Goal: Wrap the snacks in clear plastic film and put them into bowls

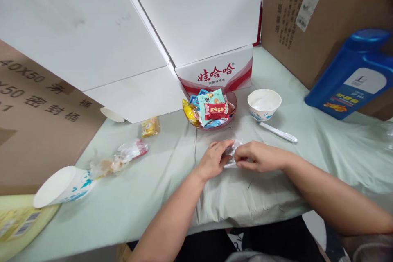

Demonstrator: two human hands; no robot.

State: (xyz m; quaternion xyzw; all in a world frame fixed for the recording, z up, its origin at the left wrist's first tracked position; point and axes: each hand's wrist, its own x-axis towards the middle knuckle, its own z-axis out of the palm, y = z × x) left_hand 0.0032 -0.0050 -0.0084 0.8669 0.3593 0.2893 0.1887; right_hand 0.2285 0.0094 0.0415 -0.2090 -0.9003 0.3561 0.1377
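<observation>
A small clear plastic wrapper [232,156] lies on the cloth near the table's front edge, between my two hands. The fingers of my left hand [215,156] are curled against its left side. From the right, my right hand [258,156] is closed with its fingertips pressed on the wrapper. What is inside the plastic is hidden by my fingers. Just beyond stands a pinkish glass bowl [231,116] heaped with packaged snacks, a red packet [216,111] on top. A white paper bowl [264,104] and a white-handled utensil [278,132] are beyond my right hand.
White cartons [211,16] line the back, with brown boxes [307,20] at both sides. A blue bottle [353,77] leans at right. On the left are a yellow packet [150,127], crumpled wrappers [118,159], a tipped paper bowl [66,186] and a yellow container [24,221].
</observation>
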